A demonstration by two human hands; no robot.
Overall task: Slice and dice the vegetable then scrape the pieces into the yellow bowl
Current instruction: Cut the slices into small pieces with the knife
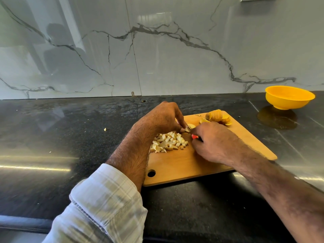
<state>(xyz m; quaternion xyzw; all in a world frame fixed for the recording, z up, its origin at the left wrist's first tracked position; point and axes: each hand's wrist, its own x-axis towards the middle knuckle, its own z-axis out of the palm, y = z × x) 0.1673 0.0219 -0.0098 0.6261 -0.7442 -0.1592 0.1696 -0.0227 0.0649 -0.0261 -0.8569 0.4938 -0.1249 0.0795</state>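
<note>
While the left hand (164, 118) pinches a small vegetable piece (188, 128) on the wooden cutting board (182, 165), the right hand (213, 144) is curled round a knife with a red handle (195, 136); the blade is mostly hidden. Pile of diced pieces (169, 142) lies on the board just below the left hand. Fanned slices (219, 118) sit at the far board edge. Yellow bowl (289, 97) stands on the dark counter (70, 137), well apart, far right.

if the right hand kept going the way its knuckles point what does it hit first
Most likely the slice pinched by the left hand, then that hand's fingers; the right hand points up-left toward them. Depth is hard to judge.
</note>
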